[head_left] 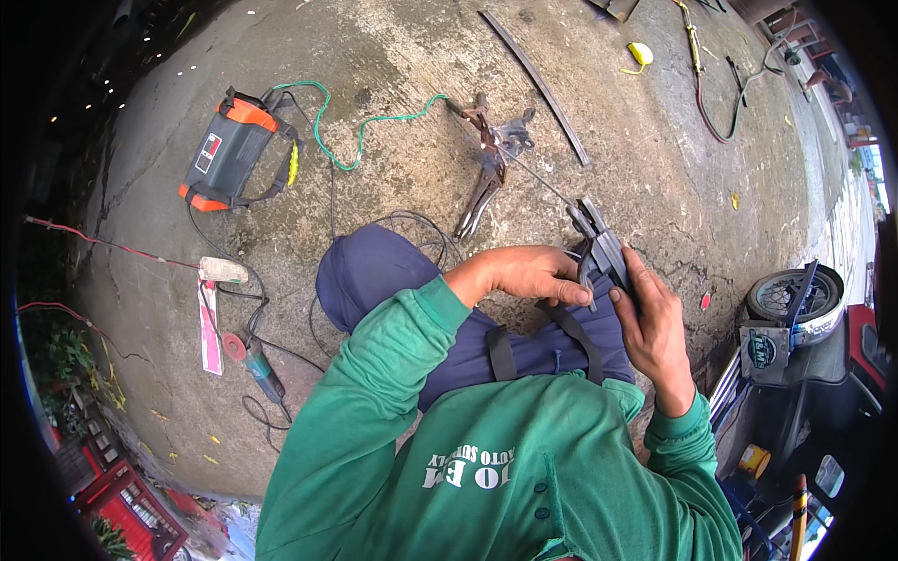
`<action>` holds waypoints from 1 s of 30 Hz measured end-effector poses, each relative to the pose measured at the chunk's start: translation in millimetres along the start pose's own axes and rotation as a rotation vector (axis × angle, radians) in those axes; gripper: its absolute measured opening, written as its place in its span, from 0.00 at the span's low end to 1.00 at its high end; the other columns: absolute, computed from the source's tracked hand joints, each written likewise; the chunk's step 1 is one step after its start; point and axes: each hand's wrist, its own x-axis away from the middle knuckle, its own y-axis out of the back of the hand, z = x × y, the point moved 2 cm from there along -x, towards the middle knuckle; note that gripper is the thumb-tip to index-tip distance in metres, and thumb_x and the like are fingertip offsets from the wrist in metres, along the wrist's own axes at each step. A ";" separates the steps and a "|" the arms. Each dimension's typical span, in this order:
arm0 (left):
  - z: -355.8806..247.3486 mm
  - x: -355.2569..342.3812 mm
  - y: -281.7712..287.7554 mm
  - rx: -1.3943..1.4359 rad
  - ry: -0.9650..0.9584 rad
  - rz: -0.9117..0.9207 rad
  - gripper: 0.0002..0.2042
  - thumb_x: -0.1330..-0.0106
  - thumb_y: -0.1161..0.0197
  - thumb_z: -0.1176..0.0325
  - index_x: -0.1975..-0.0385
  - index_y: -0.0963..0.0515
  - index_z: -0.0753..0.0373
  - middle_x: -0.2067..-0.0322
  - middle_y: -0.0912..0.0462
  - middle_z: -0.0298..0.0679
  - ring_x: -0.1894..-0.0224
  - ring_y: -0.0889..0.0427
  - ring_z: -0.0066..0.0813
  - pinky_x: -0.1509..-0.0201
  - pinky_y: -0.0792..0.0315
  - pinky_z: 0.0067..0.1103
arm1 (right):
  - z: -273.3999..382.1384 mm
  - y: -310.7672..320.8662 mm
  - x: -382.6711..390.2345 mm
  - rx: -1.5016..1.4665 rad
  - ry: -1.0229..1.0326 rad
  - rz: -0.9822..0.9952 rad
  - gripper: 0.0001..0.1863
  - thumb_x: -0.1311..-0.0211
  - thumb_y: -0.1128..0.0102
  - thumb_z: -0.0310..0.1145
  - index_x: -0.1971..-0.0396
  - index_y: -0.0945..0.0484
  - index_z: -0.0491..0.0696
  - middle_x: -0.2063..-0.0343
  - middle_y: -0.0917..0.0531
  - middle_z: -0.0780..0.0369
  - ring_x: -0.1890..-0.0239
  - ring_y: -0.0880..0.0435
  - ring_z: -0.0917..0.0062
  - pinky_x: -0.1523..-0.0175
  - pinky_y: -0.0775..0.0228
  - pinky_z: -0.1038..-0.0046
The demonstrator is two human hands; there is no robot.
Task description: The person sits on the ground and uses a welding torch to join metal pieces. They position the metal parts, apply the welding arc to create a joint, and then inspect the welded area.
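My right hand [655, 323] is wrapped round the grip of a dark welding electrode holder [606, 245] in front of my lap. At its lever side, my left hand [528, 273] is closed with the thumb against the lever. A thin welding rod [544, 179] runs from the jaws toward a small rusty metal piece [488, 140] on the concrete. Whether the rod tip touches that piece I cannot tell. A rusty plier-like tool [479, 201] lies against the piece, and a green cable [360, 140] leads to its far end.
An orange and grey welding machine [234, 154] stands at the left. Below it lie an angle grinder [262, 369] and loose black cables. A long metal strip [538, 89] and a yellow tape measure [640, 56] lie farther off. A wheel [795, 294] stands at the right.
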 end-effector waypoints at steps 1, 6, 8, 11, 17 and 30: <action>2.8 -0.2 -1.5 -0.003 -0.040 -0.035 0.36 0.30 0.37 0.31 0.51 0.15 0.65 0.63 0.13 0.39 0.62 0.14 0.29 0.55 0.21 0.28 | 0.8 -0.4 -0.3 -0.005 -0.001 -0.001 0.31 0.29 0.36 0.28 0.28 0.29 0.41 0.65 0.17 0.48 0.66 0.15 0.51 0.59 0.23 0.56; 2.8 -0.1 0.0 0.036 0.002 -0.042 0.37 0.33 0.38 0.27 0.60 0.14 0.65 0.68 0.13 0.38 0.64 0.13 0.30 0.58 0.21 0.28 | -1.5 -2.1 -2.0 -0.009 0.016 -0.017 0.31 0.29 0.36 0.28 0.28 0.29 0.41 0.65 0.17 0.47 0.65 0.15 0.50 0.58 0.23 0.56; 2.6 0.0 0.5 0.029 0.029 -0.045 0.37 0.33 0.38 0.27 0.62 0.14 0.65 0.69 0.12 0.39 0.64 0.13 0.31 0.58 0.21 0.28 | -3.5 -2.3 -2.1 -0.008 0.008 -0.005 0.31 0.29 0.37 0.28 0.28 0.29 0.40 0.64 0.17 0.47 0.65 0.15 0.50 0.58 0.23 0.56; 0.4 -1.6 2.5 0.021 0.094 0.059 0.35 0.27 0.36 0.36 0.40 0.18 0.67 0.59 0.12 0.41 0.58 0.15 0.29 0.50 0.21 0.29 | -4.3 -2.1 -0.4 -0.007 0.017 -0.007 0.30 0.29 0.37 0.28 0.28 0.29 0.40 0.65 0.17 0.47 0.65 0.15 0.50 0.58 0.23 0.56; 7.1 -0.4 -4.0 0.031 0.065 0.005 0.34 0.27 0.36 0.38 0.40 0.18 0.67 0.55 0.13 0.40 0.57 0.15 0.29 0.48 0.21 0.29 | -1.3 -1.4 0.5 -0.011 0.004 -0.004 0.30 0.29 0.36 0.28 0.28 0.29 0.40 0.64 0.16 0.47 0.65 0.15 0.50 0.57 0.23 0.56; -4.5 2.0 1.3 -0.005 0.103 0.014 0.37 0.27 0.37 0.35 0.38 0.19 0.69 0.61 0.12 0.42 0.59 0.14 0.30 0.51 0.20 0.28 | -7.7 -4.3 1.4 -0.013 0.000 -0.011 0.30 0.29 0.37 0.29 0.28 0.29 0.40 0.62 0.16 0.46 0.63 0.15 0.49 0.56 0.22 0.57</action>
